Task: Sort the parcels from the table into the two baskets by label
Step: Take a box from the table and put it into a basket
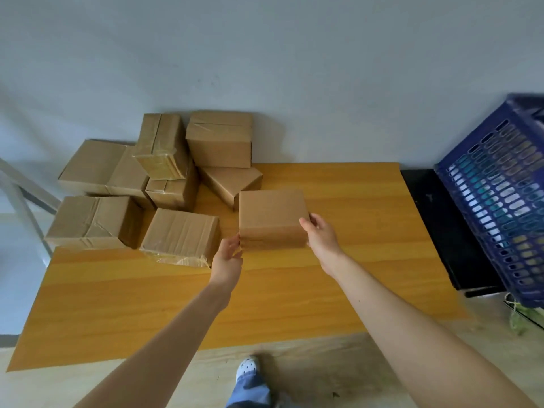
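A plain brown cardboard parcel (272, 217) stands near the middle of the wooden table (353, 201). My left hand (227, 256) presses its lower left corner and my right hand (319, 232) clasps its right edge, so both hands grip it. No label shows on its visible faces. Several other brown taped parcels (164, 184) are heaped at the table's far left, against the wall. A blue slatted plastic basket (497, 198) stands tilted at the right edge of the view. A second basket is not in view.
A black stand or low table (441, 225) sits under the blue basket, right of the wooden table. A white metal frame (20, 198) stands at the left. My foot (247, 368) is on the floor by the table's near edge.
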Available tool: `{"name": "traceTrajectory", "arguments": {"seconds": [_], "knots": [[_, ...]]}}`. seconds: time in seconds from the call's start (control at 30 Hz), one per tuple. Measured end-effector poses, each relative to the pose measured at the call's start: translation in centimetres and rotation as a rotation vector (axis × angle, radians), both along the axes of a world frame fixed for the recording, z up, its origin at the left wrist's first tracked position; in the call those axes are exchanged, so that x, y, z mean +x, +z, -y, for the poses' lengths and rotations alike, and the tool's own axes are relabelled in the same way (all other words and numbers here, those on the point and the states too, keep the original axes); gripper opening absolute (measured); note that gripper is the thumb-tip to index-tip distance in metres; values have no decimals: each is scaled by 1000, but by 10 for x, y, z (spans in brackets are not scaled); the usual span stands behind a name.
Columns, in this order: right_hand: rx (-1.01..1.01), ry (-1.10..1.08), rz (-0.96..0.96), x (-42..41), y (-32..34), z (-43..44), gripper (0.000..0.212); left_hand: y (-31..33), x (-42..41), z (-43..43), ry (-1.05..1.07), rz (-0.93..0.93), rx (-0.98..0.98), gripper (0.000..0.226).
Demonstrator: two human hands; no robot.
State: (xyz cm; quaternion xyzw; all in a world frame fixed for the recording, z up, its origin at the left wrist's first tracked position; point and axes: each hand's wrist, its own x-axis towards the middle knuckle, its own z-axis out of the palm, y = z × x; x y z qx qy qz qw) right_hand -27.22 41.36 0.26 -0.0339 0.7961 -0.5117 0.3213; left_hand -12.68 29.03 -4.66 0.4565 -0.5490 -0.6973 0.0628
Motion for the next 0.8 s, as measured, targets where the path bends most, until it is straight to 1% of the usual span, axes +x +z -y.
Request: {"name": "traceTrajectory", "arguments": {"seconds": [0.1,0.2,0.37,0.6,0.7,0.8], "knots": [[-48,13,-46,-2,20,-8,36,23,-3,-3,-21,-22,-73,53],[-116,57,-96,0,44,-21,39,49,-3,-10,-49,-62,-145,62],[-173,141,-177,10,66,-49,62,88,0,-33,-23,-144,-242,59],[-238,235,-273,22,88,-93,91,129,17,-74,-62,-203,-414,82],[-234,254,-331,26,92,-107,96,142,27,-91,-9,-178,-506,70],[-264,231,-393,33,98,-117,91,152,37,-104,98,-153,-507,53]]}}
